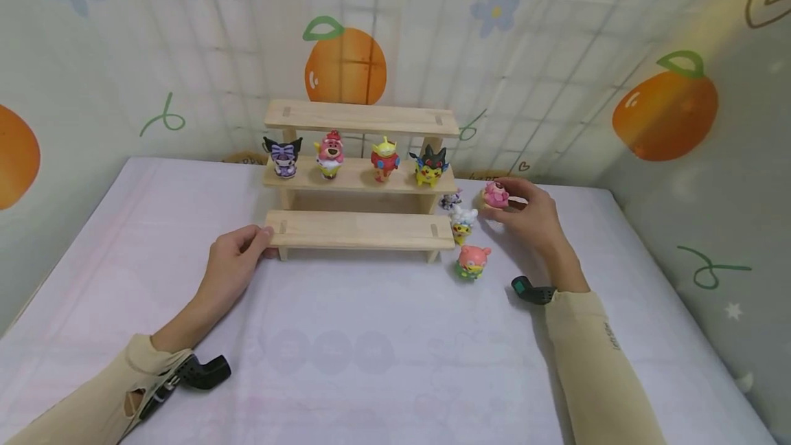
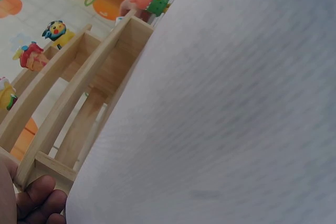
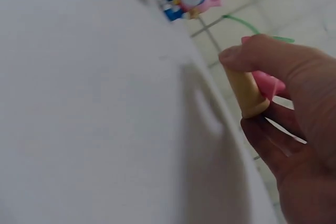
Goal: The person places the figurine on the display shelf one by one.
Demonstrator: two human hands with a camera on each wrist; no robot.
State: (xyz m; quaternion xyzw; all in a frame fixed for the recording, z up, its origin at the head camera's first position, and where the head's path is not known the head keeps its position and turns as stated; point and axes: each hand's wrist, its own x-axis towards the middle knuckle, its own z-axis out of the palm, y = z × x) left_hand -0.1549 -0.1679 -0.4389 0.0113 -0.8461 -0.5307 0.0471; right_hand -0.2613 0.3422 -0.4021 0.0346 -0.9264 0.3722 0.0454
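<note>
A three-tier wooden display stand [image 1: 361, 231] stands on the white-covered table. At the left end of its lowest step, my left hand [image 1: 231, 256] grips the wood; curled fingertips [image 2: 44, 198] show there in the left wrist view. Right of the stand, my right hand [image 1: 528, 215] pinches a pink figurine [image 1: 495, 195]. In the right wrist view the thumb [image 3: 239, 59] presses the figurine's tan base [image 3: 245, 93]. Close by are a small grey-purple figurine [image 1: 450, 200], a white-topped yellow figurine [image 1: 462, 225] and a pink-headed figurine with a green body [image 1: 472, 263].
Along the middle tier stand a purple-and-black figurine [image 1: 284, 156], a pink bear figurine [image 1: 330, 155], a green-headed alien figurine [image 1: 385, 159] and a yellow figurine with a black hood [image 1: 430, 165]. A patterned curtain [image 1: 420, 40] hangs behind the table.
</note>
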